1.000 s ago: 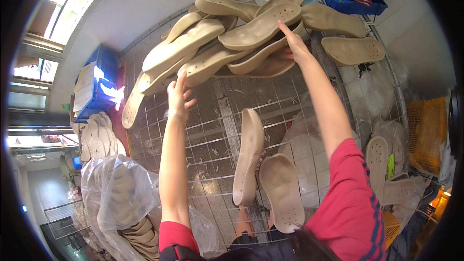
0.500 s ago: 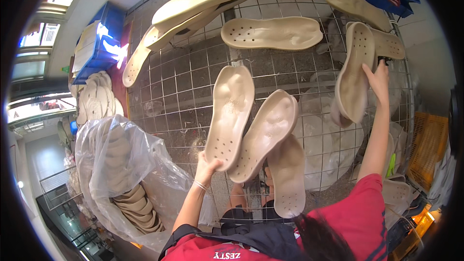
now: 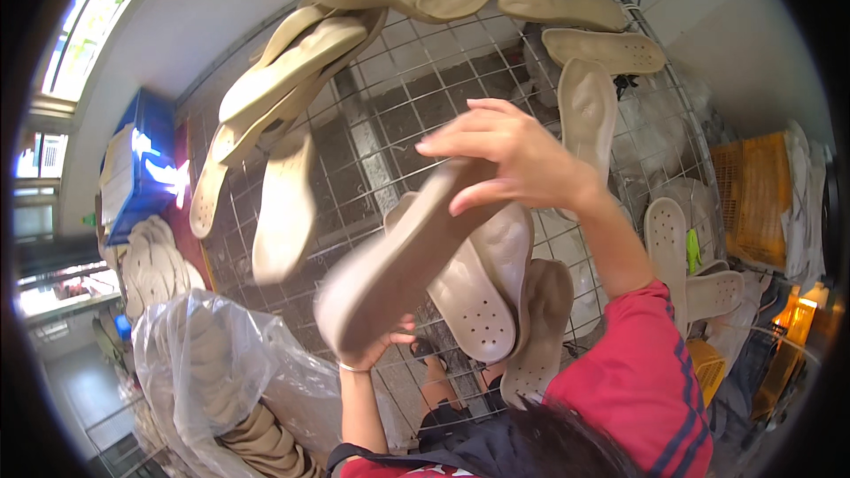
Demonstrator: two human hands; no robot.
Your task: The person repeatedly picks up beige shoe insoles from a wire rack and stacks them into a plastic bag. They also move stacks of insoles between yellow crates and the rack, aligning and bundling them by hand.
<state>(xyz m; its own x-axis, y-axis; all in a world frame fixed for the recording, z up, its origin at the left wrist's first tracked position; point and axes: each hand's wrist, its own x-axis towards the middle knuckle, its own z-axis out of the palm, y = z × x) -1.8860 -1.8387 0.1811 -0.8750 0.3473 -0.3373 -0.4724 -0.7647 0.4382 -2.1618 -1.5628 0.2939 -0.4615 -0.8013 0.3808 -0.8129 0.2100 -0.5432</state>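
Both hands on one long beige insole (image 3: pixel 403 261), held slantwise in front of a wire grid rack (image 3: pixel 425 80). Right hand (image 3: pixel 509 155) at the upper end, grip clenched on the insole, fingers curled over its top edge and thumb beneath. Left hand (image 3: pixel 372 350) at the lower, rounded end, mostly hidden behind it, fingertips wrapped round the rim, so grasping it too. Just behind the held insole, two more perforated insoles (image 3: pixel 482 288) leaning against the rack, overlapping one another. Higher up, a cluster of beige insoles (image 3: pixel 292 71) hung on the wire, others scattered along the top and right side. Lower left, a clear plastic bag (image 3: pixel 212 363) bulging with stacked insoles. Blue crate (image 3: pixel 137 168) at the left beside the rack, yellow basket (image 3: pixel 753 186) at the far right.
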